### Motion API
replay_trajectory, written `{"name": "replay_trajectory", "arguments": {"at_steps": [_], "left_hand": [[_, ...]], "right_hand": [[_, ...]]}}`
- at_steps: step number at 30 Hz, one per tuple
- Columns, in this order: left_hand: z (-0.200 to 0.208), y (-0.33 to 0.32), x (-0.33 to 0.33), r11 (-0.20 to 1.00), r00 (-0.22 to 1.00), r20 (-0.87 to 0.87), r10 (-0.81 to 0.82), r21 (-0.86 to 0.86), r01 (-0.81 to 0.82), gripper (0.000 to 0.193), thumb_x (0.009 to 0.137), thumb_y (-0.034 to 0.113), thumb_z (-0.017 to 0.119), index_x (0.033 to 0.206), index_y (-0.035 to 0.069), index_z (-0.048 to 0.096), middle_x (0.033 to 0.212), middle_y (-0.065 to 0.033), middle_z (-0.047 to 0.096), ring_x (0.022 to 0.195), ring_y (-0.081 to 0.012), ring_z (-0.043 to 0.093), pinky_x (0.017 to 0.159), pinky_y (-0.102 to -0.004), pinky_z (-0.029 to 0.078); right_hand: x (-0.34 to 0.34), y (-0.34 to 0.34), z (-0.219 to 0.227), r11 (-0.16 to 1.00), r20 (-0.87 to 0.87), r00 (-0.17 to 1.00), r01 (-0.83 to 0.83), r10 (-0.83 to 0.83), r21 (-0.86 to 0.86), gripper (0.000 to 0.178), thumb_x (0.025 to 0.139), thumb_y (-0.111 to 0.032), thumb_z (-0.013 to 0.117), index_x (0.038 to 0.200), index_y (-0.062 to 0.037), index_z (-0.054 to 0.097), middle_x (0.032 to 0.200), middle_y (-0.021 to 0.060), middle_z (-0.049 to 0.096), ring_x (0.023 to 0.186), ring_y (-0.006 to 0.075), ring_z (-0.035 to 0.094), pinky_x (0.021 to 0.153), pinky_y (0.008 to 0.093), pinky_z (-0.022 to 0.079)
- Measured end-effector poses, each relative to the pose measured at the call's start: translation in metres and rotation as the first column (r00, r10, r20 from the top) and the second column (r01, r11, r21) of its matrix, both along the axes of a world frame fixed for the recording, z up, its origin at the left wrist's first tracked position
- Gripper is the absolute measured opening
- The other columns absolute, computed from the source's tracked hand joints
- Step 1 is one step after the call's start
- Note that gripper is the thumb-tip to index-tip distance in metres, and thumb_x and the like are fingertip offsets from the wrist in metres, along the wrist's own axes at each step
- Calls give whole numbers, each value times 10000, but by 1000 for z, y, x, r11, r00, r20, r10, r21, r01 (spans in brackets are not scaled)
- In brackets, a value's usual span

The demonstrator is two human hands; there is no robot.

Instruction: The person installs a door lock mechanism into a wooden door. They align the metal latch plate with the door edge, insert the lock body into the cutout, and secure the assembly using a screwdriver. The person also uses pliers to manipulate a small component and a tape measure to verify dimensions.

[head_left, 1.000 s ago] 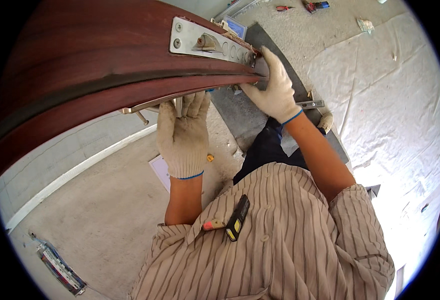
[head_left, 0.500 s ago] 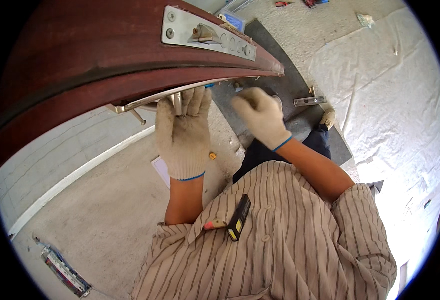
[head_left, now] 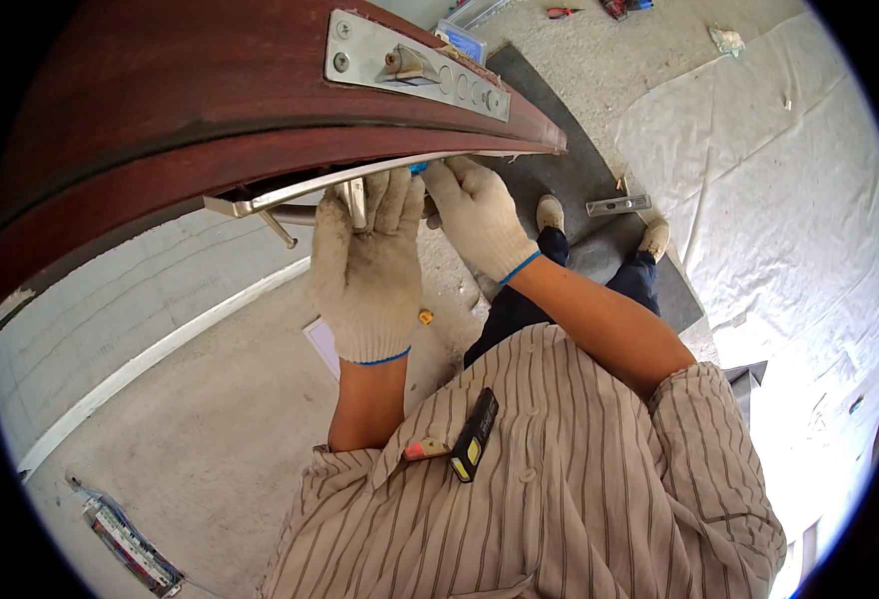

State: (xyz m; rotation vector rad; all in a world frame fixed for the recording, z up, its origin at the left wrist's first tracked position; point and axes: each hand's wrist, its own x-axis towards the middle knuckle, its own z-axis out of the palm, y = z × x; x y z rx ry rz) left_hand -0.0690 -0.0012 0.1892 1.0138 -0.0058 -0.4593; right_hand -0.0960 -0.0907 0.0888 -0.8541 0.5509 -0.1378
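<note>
A dark red door [head_left: 160, 120] crosses the upper left, with a metal lock faceplate [head_left: 414, 68] screwed into its edge. Along the door's face runs a long silvery door handle plate [head_left: 309, 182], its left end standing off the wood. My left hand [head_left: 367, 275], in a soiled white knit glove, holds this plate from below at the lever, palm up and fingers bent over it. My right hand [head_left: 479, 212], gloved too, is closed against the plate just right of the left fingers. A small blue piece [head_left: 418, 168] shows between the hands; whatever the right fingertips pinch is hidden.
A thin metal post [head_left: 285, 232] juts from the plate's left part. On the floor lie a metal plate [head_left: 619, 204], a white sheet [head_left: 759, 190], a tape-like yellow object [head_left: 425, 316] and red-handled pliers [head_left: 563, 13]. A wired box [head_left: 132, 544] is at lower left.
My right hand has moved left and up to the plate, beside the left hand. The plate's left end has tilted farther from the door. My left hand keeps its hold.
</note>
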Motion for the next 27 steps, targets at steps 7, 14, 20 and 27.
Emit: {"name": "replay_trajectory", "arguments": {"at_steps": [7,14,20,27], "left_hand": [[-4,2,6,993,993,42,-109,-44,110,314,1064,307,571,1259,64,607,1247,-106,629,1296,-270,575,1191,-479,384],[1,-4,6,997,996,44,-76,-18,77,316,1057,322,586,1229,61,629,1238,-102,654,1289,-277,586,1173,-490,401],[0,-4,11,999,999,-1,-45,-31,45,301,1051,328,594,1186,64,650,1262,-123,656,1304,-302,577,1180,-509,390],[7,2,7,1000,1000,4,6,29,-6,281,1061,326,580,1206,89,622,1152,-73,648,1218,-250,601,1153,-468,417]], "right_hand": [[-1,-5,4,879,-97,993,10,-64,-477,321,1006,-308,615,995,-8,727,865,225,723,844,375,733,770,426,562],[-38,-45,-5,626,319,862,507,-395,-593,245,966,-207,686,1095,-2,712,998,186,739,889,276,727,814,338,563],[19,-101,49,554,483,872,443,-83,-705,374,1024,-228,596,1309,11,631,1195,207,683,1075,322,691,958,363,532],[15,-90,56,774,278,960,205,-39,-599,415,1026,-259,587,1352,-3,619,1212,206,691,1118,305,693,982,369,525]]}}
